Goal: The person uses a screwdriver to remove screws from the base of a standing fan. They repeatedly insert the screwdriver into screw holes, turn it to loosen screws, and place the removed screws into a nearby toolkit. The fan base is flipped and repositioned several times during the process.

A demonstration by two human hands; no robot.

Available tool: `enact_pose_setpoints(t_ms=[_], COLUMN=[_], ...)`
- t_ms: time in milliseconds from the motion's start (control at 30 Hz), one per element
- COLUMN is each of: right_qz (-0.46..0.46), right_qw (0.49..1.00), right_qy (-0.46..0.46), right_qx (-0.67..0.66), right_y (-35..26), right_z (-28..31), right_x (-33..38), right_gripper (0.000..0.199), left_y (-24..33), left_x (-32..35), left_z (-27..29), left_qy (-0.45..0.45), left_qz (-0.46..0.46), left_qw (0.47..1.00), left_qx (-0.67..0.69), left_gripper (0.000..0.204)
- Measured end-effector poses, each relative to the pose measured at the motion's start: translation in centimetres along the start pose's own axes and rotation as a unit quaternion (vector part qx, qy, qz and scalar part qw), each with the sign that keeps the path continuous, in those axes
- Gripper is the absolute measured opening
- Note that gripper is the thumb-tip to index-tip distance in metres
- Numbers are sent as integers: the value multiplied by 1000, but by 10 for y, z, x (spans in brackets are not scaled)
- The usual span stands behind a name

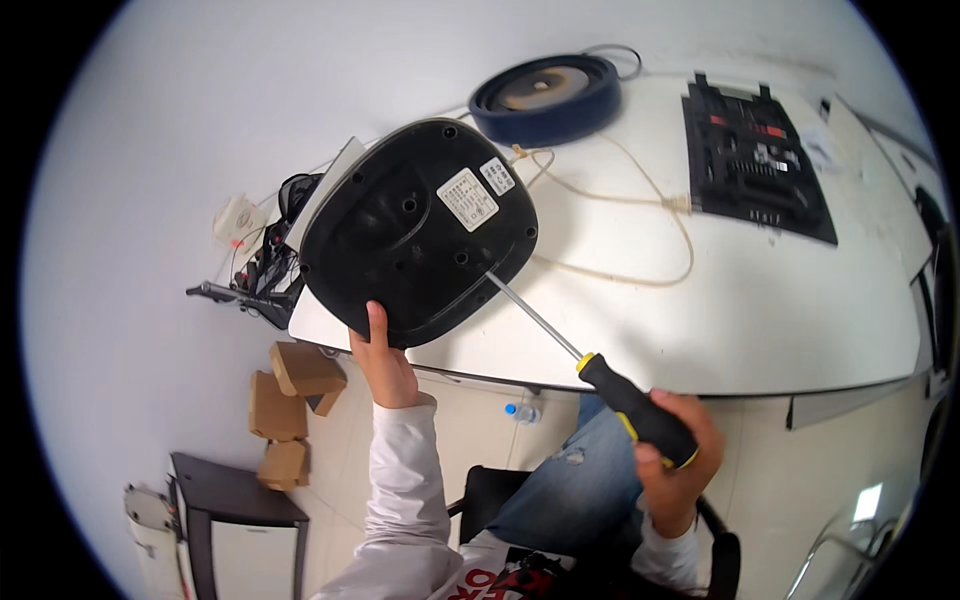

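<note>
A black appliance (350, 225) with a rounded, nearly square shape is tilted up over the table, its underside facing me. Two white labels and several recessed screw holes show on that underside. My left hand (385, 365) grips its lower edge, the thumb lying on the black face and the other fingers hidden behind. In my right hand (680, 455) is a screwdriver (620, 395) with a black and yellow handle. Its metal shaft points up and left, and the tip meets the appliance's lower right part in view. I cannot tell whether it sits in a hole.
Behind the appliance, a dark blue round dish-like part (545, 125) rests on the white table (800, 330). A cream cord (690, 250) loops across the tabletop. At the far right lies a black tool case (750, 150). Cardboard boxes (278, 410) and a bottle (522, 412) are on the floor.
</note>
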State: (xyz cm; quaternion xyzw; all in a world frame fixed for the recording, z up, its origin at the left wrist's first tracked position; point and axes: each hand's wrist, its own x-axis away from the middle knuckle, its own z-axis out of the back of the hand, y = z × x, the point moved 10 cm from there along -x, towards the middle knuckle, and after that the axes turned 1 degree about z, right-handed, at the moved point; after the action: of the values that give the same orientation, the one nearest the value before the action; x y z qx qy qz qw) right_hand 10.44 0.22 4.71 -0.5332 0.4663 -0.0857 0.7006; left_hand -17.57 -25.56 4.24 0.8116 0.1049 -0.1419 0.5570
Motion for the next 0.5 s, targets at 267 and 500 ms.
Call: enact_pose_setpoints(t_ms=[267,500], right_qz=[30,42], right_qw=[999,999], right_qy=[2,27], right_qx=[-10,1], right_y=[-21,-36], right_z=[-27,-35], right_x=[12,5], right_gripper=[45,45], left_y=[14,11], left_x=[-16,-11], left_z=[-9,-12], left_qy=[20,25], left_qz=[16,26], left_qw=[998,998], left_qx=[55,56], left_gripper=[54,56])
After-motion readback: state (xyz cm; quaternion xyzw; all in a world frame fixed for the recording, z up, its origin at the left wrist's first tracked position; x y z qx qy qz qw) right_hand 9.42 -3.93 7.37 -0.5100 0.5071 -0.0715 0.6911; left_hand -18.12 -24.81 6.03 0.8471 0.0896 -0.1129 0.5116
